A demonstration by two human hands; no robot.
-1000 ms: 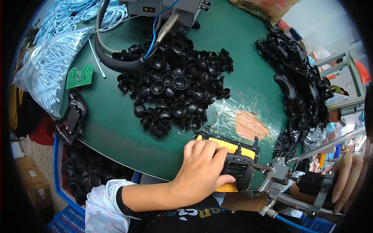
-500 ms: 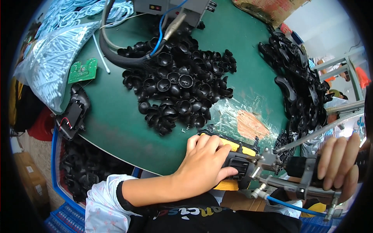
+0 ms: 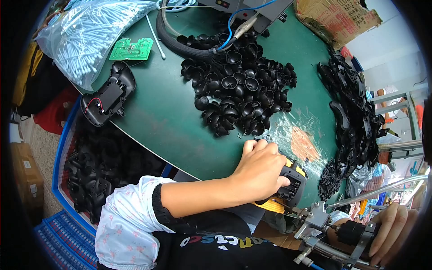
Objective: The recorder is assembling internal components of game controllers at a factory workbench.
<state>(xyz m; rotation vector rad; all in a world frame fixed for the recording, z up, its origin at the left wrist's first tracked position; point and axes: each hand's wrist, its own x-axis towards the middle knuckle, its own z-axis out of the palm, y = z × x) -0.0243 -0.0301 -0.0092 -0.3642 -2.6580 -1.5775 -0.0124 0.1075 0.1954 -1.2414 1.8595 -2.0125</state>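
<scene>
My left hand (image 3: pixel 261 173) is closed around a black plastic controller shell (image 3: pixel 294 183), which rests against a yellow holder (image 3: pixel 272 205) at the table's near edge. The thumb presses beside the shell's slotted part, and the palm covers much of the rest. My right hand (image 3: pixel 390 231) grips the black body of an air-driven screwdriver (image 3: pixel 350 231) with a metal bracket and hose fittings. The tool's front end lies just lower right of the shell. Whether its tip touches the shell, I cannot tell.
Black plastic cups (image 3: pixel 245 85) are heaped mid-table below a grey machine (image 3: pixel 265 18). To the left lie another controller shell (image 3: pixel 108 96) with a red wire, a green circuit board (image 3: pixel 130 48) and a bag of pale-blue sticks (image 3: pixel 92 38). Black shells (image 3: pixel 348 117) are piled right; a blue-rimmed crate (image 3: pixel 58 175) stands lower left.
The whole view has shifted, so the table's things appear farther right. The screwdriver has moved down, away from over the shell, with my right hand still on it. My left hand keeps its grip.
</scene>
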